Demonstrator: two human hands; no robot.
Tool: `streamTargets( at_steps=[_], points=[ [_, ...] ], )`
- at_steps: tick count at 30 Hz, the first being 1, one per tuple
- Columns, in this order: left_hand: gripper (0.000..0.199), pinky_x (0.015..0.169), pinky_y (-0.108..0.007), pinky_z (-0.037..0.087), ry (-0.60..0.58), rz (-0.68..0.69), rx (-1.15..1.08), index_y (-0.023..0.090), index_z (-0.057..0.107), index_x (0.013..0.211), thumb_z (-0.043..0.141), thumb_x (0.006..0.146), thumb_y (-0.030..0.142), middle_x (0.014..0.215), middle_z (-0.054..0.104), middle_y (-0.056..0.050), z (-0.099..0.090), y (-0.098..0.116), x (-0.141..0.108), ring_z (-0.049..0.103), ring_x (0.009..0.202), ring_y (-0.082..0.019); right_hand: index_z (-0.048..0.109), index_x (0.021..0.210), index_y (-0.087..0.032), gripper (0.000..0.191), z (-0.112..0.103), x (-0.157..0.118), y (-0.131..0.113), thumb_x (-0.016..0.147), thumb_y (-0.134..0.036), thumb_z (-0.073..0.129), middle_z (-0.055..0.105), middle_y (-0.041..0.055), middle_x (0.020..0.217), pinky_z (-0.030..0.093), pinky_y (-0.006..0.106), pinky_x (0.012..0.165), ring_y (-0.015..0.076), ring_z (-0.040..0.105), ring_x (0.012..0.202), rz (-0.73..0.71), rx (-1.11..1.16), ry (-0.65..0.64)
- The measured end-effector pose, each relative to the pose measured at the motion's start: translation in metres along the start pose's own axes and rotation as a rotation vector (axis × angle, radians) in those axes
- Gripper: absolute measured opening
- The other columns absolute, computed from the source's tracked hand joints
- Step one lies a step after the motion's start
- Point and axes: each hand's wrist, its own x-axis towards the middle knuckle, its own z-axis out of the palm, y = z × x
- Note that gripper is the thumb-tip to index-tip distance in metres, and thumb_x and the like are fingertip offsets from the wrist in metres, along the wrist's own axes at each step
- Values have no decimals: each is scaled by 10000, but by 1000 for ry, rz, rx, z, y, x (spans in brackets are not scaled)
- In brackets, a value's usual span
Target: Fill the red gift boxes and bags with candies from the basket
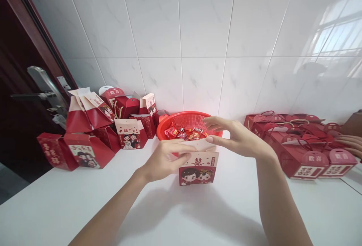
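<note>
1 upright red-and-cream box (197, 174) at frame center, 1 red basket (160, 130) just behind; box piles left (98, 148) and right (288, 146) overlap, can't count. Left hand (165, 159) half-curled at box's top-left edge, grip unclear; right hand (240, 136) open, nothing visibly held

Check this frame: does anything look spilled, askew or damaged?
The boxes at left look askew, heaped at uneven angles, some atop others. No spill or damage shows; the visible candies lie in the red basket.
</note>
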Motion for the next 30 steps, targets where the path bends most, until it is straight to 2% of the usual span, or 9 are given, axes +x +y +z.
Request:
streamTargets(
  at_steps=[3,5,10,12,15,19,23,26,30],
  points=[
    [197,897,-339,587,300,75,28,220,796,1026,661,891,269,1075,783,-59,-14,4,-1,727,987,-232,544,1374,-265,550,-3,-1,0,902,-532,629,638,107,1345,571,426,940,271,641,1182,-36,104,79],
    [202,838,-312,608,395,149,103,218,796,1030,661,880,212,1062,788,-52,-17,6,0,742,924,-210,486,1422,-269,607,-3,-1,1,900,-543,625,642,116,1332,567,445,952,276,640,1186,-77,159,72],
    [222,737,-254,620,354,272,140,179,796,1027,640,878,127,947,802,-60,-8,7,3,753,814,-177,422,1477,-279,716,7,4,4,855,-505,698,606,124,1385,549,482,968,295,630,1185,-58,49,-46],
    [213,757,-260,622,369,279,148,165,793,1027,645,878,128,924,803,-66,-5,6,3,756,843,-187,412,1483,-266,703,11,7,4,867,-448,697,662,113,1291,570,456,914,275,662,1104,-48,12,-92],
    [207,784,-272,623,368,282,156,175,787,1031,652,879,134,962,801,-65,-4,4,2,753,883,-192,513,1395,-257,503,13,10,5,916,-348,637,728,58,1050,587,384,774,226,696,917,-75,30,-125],
    [229,847,-283,616,339,262,122,189,767,1086,637,901,157,1055,789,-68,-3,-3,1,744,944,-191,654,1174,-242,257,10,10,5,924,-268,601,716,22,956,544,311,670,184,675,804,-107,27,-107],
    [470,945,-326,589,320,166,55,217,618,1357,675,891,251,1226,733,-87,2,-11,0,705,1087,-220,677,907,-195,105,6,7,6,908,-267,600,686,12,805,508,284,609,161,633,704,-65,23,-108],
    [601,916,-318,597,274,84,-19,229,534,1433,714,864,291,1167,749,-80,5,-18,1,718,1022,-208,674,868,-189,105,4,6,8,893,-263,603,674,12,767,490,277,602,160,623,696,-27,-9,-150],
    [375,946,-315,574,241,72,-4,212,670,1242,691,874,274,1200,737,-76,10,-22,4,692,1093,-218,676,880,-185,110,4,8,14,890,-225,575,678,20,794,451,274,612,157,604,707,16,-89,-203]
  ],
)
